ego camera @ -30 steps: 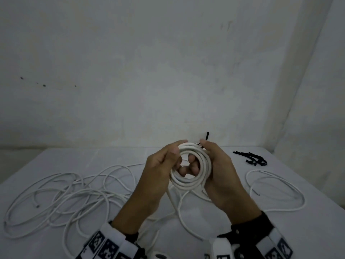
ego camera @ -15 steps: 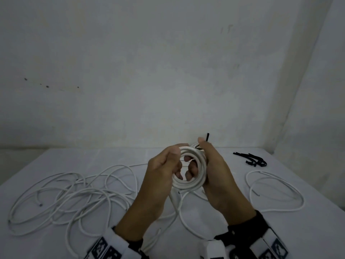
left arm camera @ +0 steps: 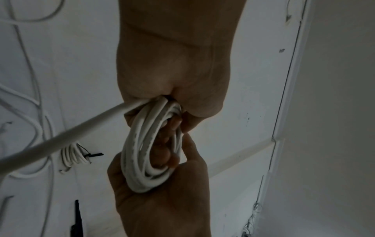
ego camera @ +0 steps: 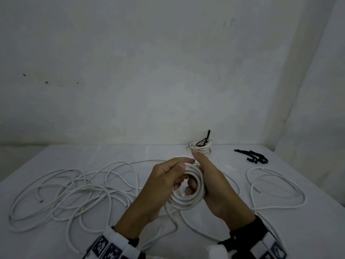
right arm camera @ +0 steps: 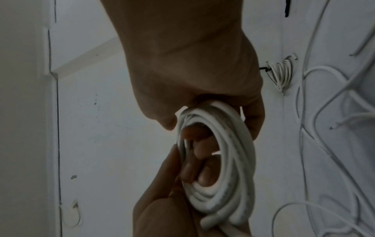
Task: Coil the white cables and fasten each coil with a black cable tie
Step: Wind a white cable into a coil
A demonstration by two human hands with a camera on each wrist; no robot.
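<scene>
- White table (ego camera: 168, 152) against a pale wall carries everything.
- Left hand (ego camera: 160, 186) and right hand (ego camera: 214, 186) both curl around the white coil (ego camera: 186, 200), held above the table.
- Beyond the coil lies a tied coil (ego camera: 200, 148); loose cables (ego camera: 74, 189) sprawl left of it, black cable ties (ego camera: 252, 157) right.

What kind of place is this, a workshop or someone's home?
Hard to say: probably a bare room set up for a cable-tidying job. A white table stands in a corner of stained plain walls, holding only loose white cables and black cable ties.
</scene>
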